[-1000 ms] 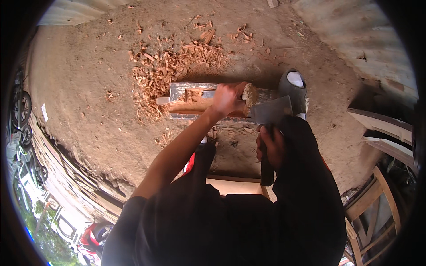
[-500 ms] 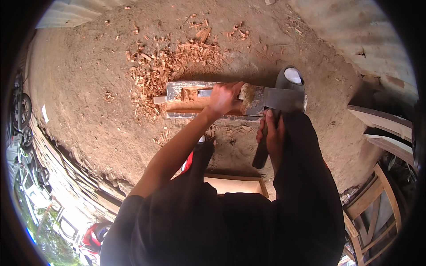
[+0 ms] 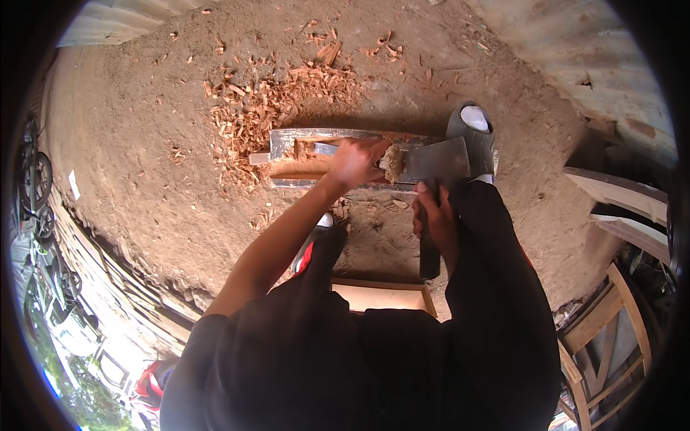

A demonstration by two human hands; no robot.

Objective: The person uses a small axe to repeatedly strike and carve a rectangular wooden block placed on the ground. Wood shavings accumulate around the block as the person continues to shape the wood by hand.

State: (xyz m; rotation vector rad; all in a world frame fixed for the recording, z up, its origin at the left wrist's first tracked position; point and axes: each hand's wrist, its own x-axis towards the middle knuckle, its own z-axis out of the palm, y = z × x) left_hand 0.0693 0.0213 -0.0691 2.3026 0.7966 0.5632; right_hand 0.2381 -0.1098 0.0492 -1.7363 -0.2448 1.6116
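Head view, from the left rim: dark motorcycles [image 3: 42, 176] stand beyond a pale flat scrap [image 3: 73, 183] on the bare earth floor and a row of long, thin wooden strips [image 3: 126, 276]. Curled, reddish, papery shavings [image 3: 287, 100] lie thick behind and beside a long timber [image 3: 305, 167], which rests on the floor crosswise before the person, its faces dark and scuffed, its hollow raw and tan. The left hand [image 3: 353, 164] covers the timber's middle, fingers curled closed around a frayed-ended tool [image 3: 392, 164] whose rough, fibrous butt points right; its other end is hidden. Next, a broad-headed tool [image 3: 437, 161], flat grey metal on a dark straight handle, blocks sight of the timber's right part. The right hand [image 3: 438, 219] has its fingers wrapped shut on that handle. Half a second ago the head sat farther right; now its left edge is right at the frayed butt, and the handle slants less. A dark rounded shoe [image 3: 471, 129] is by the timber's right end; farther right come a wooden frame [image 3: 611, 309] and pale boards [image 3: 622, 195].
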